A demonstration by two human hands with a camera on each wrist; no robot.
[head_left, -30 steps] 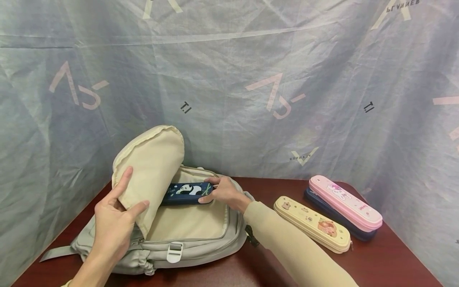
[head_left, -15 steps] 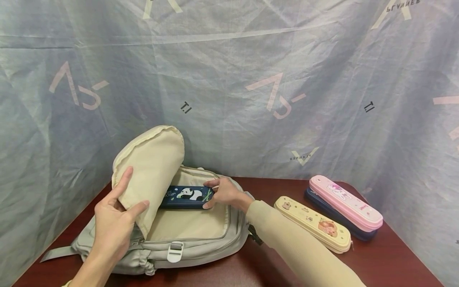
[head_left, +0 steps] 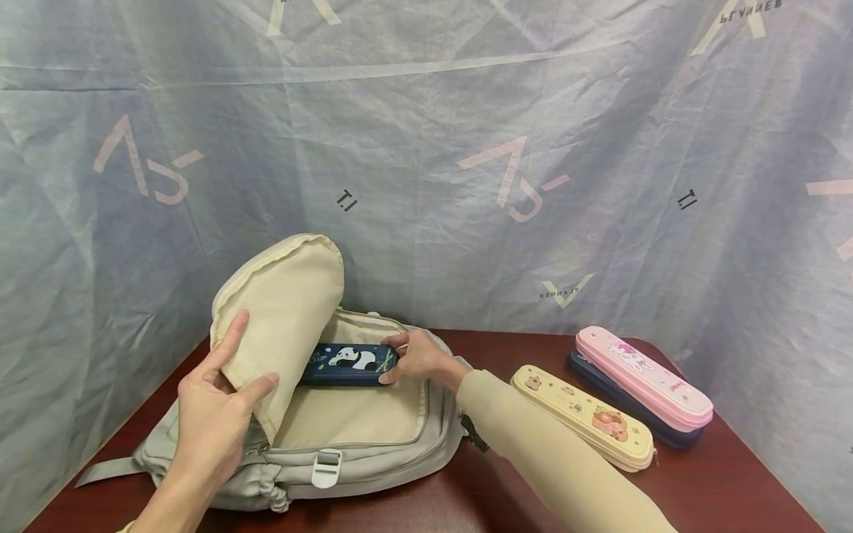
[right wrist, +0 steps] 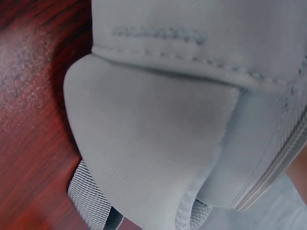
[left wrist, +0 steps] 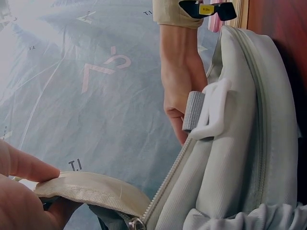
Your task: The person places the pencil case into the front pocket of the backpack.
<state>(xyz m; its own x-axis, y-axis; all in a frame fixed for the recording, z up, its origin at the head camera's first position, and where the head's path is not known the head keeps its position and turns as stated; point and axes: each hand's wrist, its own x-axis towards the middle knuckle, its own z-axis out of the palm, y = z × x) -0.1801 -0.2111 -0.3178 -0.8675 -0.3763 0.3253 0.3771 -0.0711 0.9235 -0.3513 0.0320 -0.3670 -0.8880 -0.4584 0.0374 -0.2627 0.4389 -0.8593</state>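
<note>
A pale grey backpack (head_left: 373, 481) lies on the table with its cream-lined flap (head_left: 283, 311) folded up. My left hand (head_left: 216, 407) pinches the flap's edge between thumb and fingers; the left wrist view shows the thumb and a finger on either side of the cloth. Inside the opening, a dark blue pencil case (head_left: 343, 364) with a panda print lies flat, its left end hidden behind the flap. My right hand (head_left: 420, 359) grips the case's right end, thumb in front and fingers behind. In the right wrist view only the bag's side fills the picture.
To the right of the bag lies a yellow pencil case (head_left: 580, 418) with cartoon prints. Beyond it, a pink pencil case (head_left: 643, 377) rests on a dark blue one (head_left: 676, 438). A grey cloth curtain (head_left: 426, 163) hangs behind the dark red table (head_left: 720, 496).
The panda pencil case and my right hand have shifted slightly lower in the bag since a second ago, with hardly any movement in the last half second. My left hand keeps its hold.
</note>
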